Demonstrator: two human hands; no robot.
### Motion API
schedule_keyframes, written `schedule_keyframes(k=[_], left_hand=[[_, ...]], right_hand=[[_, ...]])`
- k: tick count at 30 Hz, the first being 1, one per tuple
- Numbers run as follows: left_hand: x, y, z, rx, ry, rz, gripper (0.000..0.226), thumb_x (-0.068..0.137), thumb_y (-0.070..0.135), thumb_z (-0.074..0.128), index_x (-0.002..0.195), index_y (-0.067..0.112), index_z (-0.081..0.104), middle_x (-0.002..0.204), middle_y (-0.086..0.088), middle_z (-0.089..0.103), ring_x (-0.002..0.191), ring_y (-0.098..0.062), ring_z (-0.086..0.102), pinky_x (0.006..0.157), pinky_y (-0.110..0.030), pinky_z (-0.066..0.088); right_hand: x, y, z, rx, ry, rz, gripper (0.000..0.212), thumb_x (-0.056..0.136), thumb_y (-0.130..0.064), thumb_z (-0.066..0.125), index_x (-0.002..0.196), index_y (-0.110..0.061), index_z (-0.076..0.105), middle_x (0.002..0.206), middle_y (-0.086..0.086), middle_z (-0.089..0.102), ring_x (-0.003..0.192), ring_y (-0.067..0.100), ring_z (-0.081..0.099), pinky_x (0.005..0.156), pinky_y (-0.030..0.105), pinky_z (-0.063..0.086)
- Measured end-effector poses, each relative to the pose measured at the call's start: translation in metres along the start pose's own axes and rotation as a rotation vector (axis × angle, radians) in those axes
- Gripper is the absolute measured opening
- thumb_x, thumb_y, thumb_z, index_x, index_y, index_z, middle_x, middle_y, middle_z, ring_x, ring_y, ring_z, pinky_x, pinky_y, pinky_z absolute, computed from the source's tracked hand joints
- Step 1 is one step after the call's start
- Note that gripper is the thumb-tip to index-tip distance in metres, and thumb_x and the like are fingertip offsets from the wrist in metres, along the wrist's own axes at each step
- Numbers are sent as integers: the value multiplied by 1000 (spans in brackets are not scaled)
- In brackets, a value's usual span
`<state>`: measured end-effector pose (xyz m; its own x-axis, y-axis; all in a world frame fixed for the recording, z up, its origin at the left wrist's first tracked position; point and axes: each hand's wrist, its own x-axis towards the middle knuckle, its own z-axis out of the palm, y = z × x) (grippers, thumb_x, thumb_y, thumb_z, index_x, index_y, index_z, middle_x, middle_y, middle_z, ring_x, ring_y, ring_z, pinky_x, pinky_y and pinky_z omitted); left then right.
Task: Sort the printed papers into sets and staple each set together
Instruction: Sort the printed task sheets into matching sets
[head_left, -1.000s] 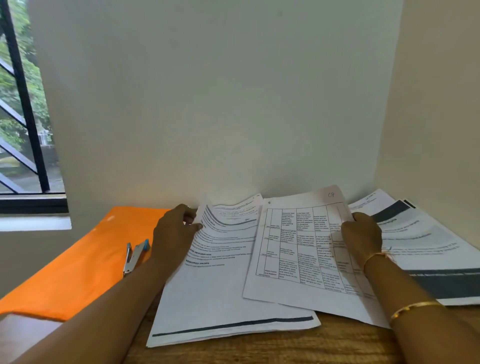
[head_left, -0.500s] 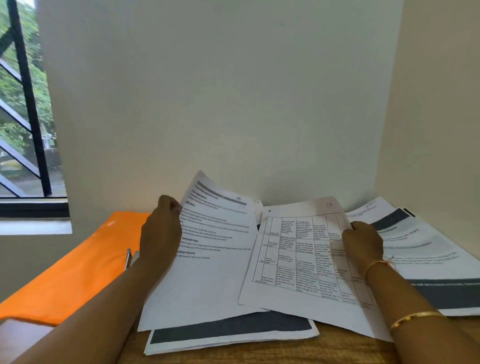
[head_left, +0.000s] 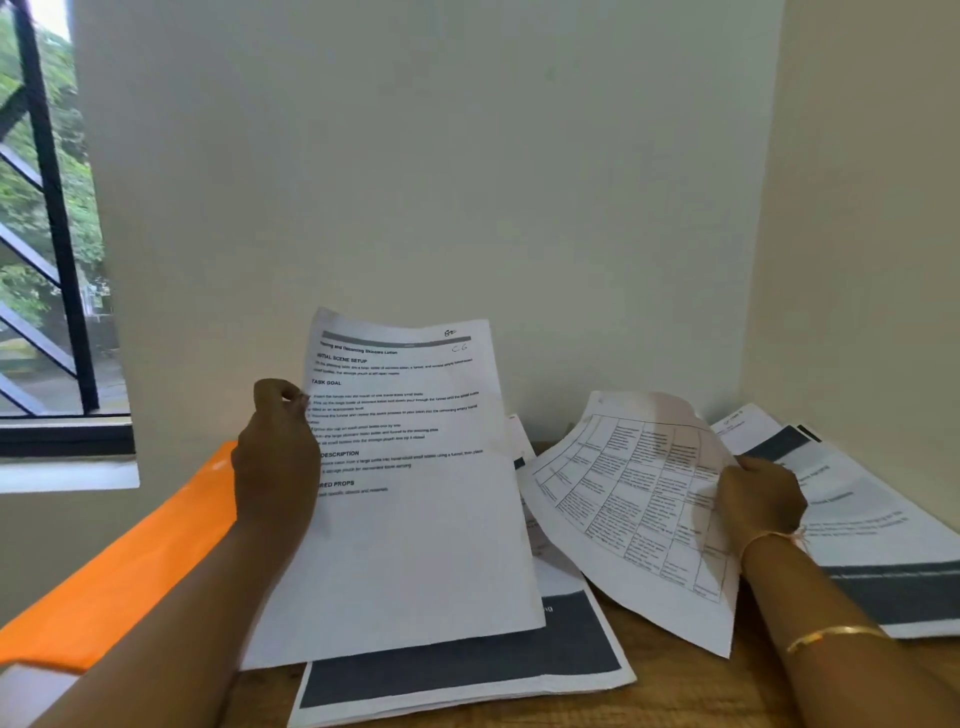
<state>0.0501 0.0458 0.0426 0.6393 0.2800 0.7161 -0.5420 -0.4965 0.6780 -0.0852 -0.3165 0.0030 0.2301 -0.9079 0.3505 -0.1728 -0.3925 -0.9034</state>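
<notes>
Pinches a text sheet (head_left: 410, 493) by its left edge in the left hand (head_left: 275, 457), held nearly upright at centre frame over a dark-banded pile (head_left: 467, 670) on the worktop (head_left: 675, 686). Grips the right edge of a grid sheet (head_left: 623, 499) in the right hand (head_left: 761, 499) at centre right, curled, beside a second pile (head_left: 872, 519) at far right. Shows an orange folder (head_left: 130, 561) flat at lower left.

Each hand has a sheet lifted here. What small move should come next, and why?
Probably the left hand should bring its white text-printed sheet across to the white grid-printed sheet that the right hand grips by its edge, to check whether they match. Both sheets are held up over the dark-banded paper piles on the wooden table, not laid with any set.
</notes>
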Motion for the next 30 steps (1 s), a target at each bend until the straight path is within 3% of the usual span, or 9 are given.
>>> schedule_keyframes(k=[3,8,13,16,18,20,24,27,30], left_hand=[[-1,0,3,-14,-10,-2,10,99,13,40,105,6,45,83,-18,57,74,-30,45,65,-35,31],[-2,1,3,-47,-11,5,12,99,12,41,106,4,46,85,-21,59,80,-38,54,65,-35,33],[-6,2,7,-73,-49,3,9,99,14,41,104,7,45,80,-11,56,79,-38,55,65,-39,40],[-14,6,13,-82,-102,22,8,99,17,42,102,11,46,80,-14,60,76,-36,56,64,-41,44],[-21,8,18,-62,-151,45,9,99,17,43,103,10,47,78,-11,60,71,-32,54,58,-36,38],[-28,9,23,-47,-204,50,10,99,18,43,104,10,48,78,-8,59,70,-29,54,55,-32,34],[-39,11,31,-132,-283,-33,9,99,16,42,104,11,49,79,-1,58,68,-14,54,55,-27,42],[-45,13,37,-219,-352,-135,5,100,14,42,101,13,47,79,4,56,71,-11,53,57,-24,42],[-46,15,40,-269,-394,-211,6,98,10,44,102,14,47,81,5,54,71,-5,49,57,-22,39]], right_hand=[[-4,-3,2,23,-20,19,30,88,5,43,103,4,69,102,23,68,80,34,57,51,19,33],[-9,-9,1,62,6,11,32,90,4,43,111,2,67,108,22,67,85,36,60,68,27,43],[-6,-8,4,115,-19,88,30,87,6,46,105,1,70,94,19,69,71,26,54,51,21,36],[-11,-17,9,163,-208,147,20,86,11,49,96,12,65,71,12,53,63,22,45,43,16,32],[-14,-20,15,231,-319,183,20,85,14,45,82,3,61,68,12,46,64,23,41,49,9,36],[-17,-23,23,393,-365,297,20,80,15,45,71,3,58,75,13,52,70,24,48,62,25,41],[-33,-38,33,606,-531,438,32,82,13,43,105,2,62,92,16,61,81,28,57,64,33,44],[-45,-43,35,649,-676,409,28,88,14,38,83,-3,59,82,13,62,70,24,58,63,32,48],[-52,-45,37,621,-778,298,27,88,10,41,83,-3,64,86,16,65,70,25,61,63,31,50]])
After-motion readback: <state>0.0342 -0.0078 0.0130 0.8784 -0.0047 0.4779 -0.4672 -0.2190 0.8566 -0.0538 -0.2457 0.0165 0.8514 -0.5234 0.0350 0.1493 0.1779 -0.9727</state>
